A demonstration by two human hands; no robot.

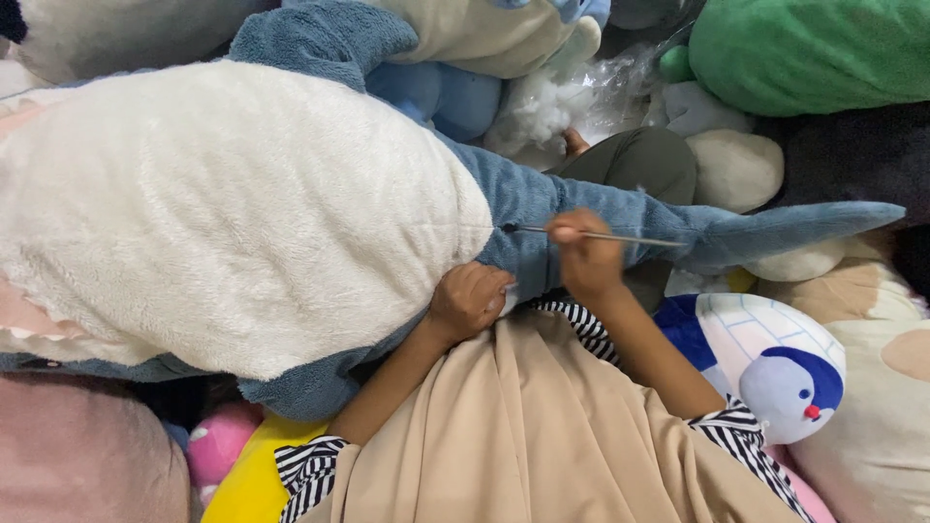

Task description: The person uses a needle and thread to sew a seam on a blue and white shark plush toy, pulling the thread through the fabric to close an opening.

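A big plush shark (242, 203) with a white belly and blue back lies across my lap, its tail (775, 230) pointing right. My right hand (589, 254) grips a thin metal rod (620, 235), whose left tip is at a small dark opening in the blue fabric near the belly seam. My left hand (467, 300) is curled against the underside of the shark's body just below that opening, pinching the fabric.
Plush toys crowd all sides: a green one (814, 48) at top right, a blue-and-white penguin cushion (775, 363) at right, a pink toy (218, 441) at bottom left. Loose white stuffing in a clear bag (542, 107) lies behind the shark. Beige cloth (523, 426) covers my lap.
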